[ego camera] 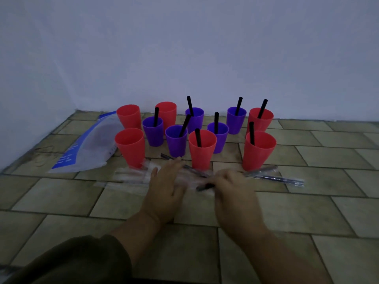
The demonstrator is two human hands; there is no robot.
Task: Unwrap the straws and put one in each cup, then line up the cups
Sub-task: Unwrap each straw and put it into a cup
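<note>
Of the eleven plastic cups on the tiled floor, eight hold a black straw and three red cups remain empty and unaligned, while the left hand lies spread on the discarded clear wrappers and the right hand pinches a wrapped black straw, with further wrapped straws beside it.

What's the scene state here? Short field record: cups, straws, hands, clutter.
cups_total: 11, six red, five purple
cups_with_straw: 8
cups_without_straw: 3 red, at left: back-left red cup, second back red cup, front-left red cup
wrapped_straws: a few on the floor near right hand, e.g. wrapped straw
left hand: open, flat over empty wrappers
right hand: closed on a black straw
clutter: plastic bag at left
lined_up: no
</note>
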